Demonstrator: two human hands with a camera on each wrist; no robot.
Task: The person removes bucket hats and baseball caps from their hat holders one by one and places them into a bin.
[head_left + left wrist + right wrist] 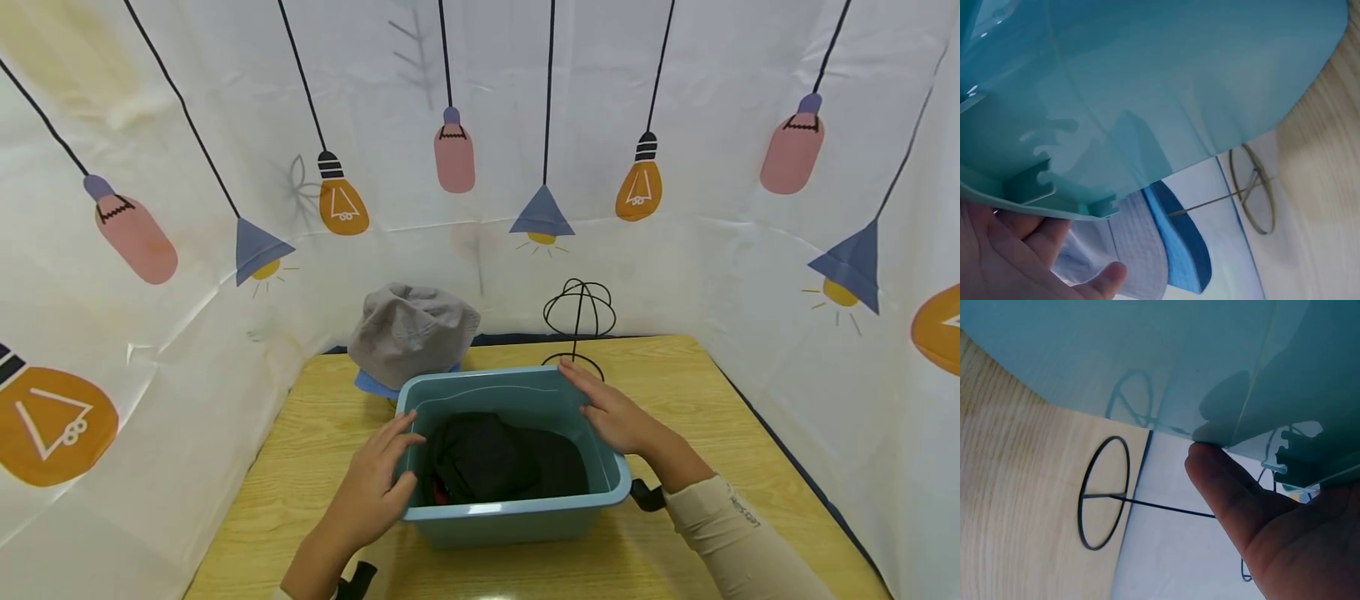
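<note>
A light teal plastic bin (pixel 517 525) stands on the table, tilted in neither direction that I can make out. Inside lies a black cap (pixel 495 458), its brim towards the right, with a bit of red at its lower left. My left hand (pixel 375 475) is at the bin's left rim, fingers spread and loosely bent; in the left wrist view some fingertips go out of sight behind the rim. Along the right rim lies my right hand (pixel 611 417), its fingers mostly straight. A fingertip (pixel 1200 456) touches the bin's outer wall in the right wrist view.
Behind the bin's left corner, a grey hat (pixel 412 333) sits over a blue hat (pixel 371 385). A black wire stand (pixel 577 312) rises behind the right corner. The wooden table (pixel 315 433) is enclosed by a white curtain (pixel 510 275) printed with lamps.
</note>
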